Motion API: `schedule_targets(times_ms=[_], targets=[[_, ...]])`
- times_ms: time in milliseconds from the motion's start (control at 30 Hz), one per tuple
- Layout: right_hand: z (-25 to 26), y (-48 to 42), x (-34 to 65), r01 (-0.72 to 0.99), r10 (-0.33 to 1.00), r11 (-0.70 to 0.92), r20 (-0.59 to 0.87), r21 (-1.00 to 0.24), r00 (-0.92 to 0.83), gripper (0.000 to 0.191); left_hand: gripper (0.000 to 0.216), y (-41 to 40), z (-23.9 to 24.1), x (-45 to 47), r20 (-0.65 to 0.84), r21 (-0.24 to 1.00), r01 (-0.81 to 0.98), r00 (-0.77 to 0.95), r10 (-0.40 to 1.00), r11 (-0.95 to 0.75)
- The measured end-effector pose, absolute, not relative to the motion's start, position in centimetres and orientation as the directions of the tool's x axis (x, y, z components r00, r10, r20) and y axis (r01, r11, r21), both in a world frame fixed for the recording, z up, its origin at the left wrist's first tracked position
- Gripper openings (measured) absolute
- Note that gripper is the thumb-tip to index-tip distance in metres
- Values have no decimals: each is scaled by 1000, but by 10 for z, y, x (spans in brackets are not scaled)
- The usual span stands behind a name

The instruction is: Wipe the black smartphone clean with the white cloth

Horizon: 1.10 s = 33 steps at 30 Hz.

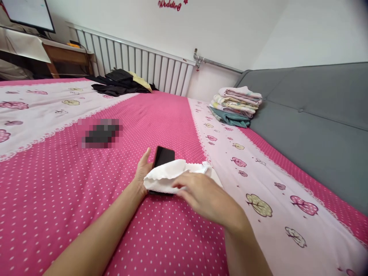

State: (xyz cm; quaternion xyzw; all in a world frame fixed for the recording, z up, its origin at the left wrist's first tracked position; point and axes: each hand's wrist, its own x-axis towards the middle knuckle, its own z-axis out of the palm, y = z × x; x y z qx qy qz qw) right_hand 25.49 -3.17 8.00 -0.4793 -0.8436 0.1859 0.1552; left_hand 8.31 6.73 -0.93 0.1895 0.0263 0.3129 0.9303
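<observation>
Left hand [143,173]: supporting black rectangular phone [164,155], grip unclear
Right hand [202,191]: grasping white fabric cloth [165,174], seemingly wiping
Phone: probably needing steadying

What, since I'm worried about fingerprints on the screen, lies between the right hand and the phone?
In the head view, a white cloth lies between the right hand and the phone, whose dark upper part shows beyond it.
</observation>
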Motion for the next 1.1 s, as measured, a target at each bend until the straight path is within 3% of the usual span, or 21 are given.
schedule_targets(times_ms=[100, 267, 400, 533, 700, 833, 1100], targets=[[79, -26, 279, 876, 949, 313, 80, -366, -305, 29, 86, 69, -11, 83, 79, 371, -570, 806, 587, 733], [69, -11, 300, 918, 959, 271, 2, -288, -283, 57, 82, 73, -13, 79, 47, 377, -579, 792, 609, 723], [66, -2, 298, 887, 931, 301, -94, -351, -354, 44, 82, 71, -12, 80, 23, 373, -587, 780, 625, 719], [62, 2, 288, 880, 933, 302, -75, -365, -352, 41, 83, 66, -10, 83, 38, 366, -575, 795, 605, 732], [57, 7, 276, 832, 877, 406, -95, -377, -471, 37, 83, 72, -12, 78, 57, 366, -546, 821, 568, 753], [58, 8, 275, 751, 865, 437, 1, -495, -502, 74, 82, 80, -16, 74, 48, 389, -534, 825, 562, 751], [57, 7, 261, 456, 839, 451, 191, -767, -509, 84, 50, 73, -11, 83, -1, 333, -666, 707, 707, 667]])
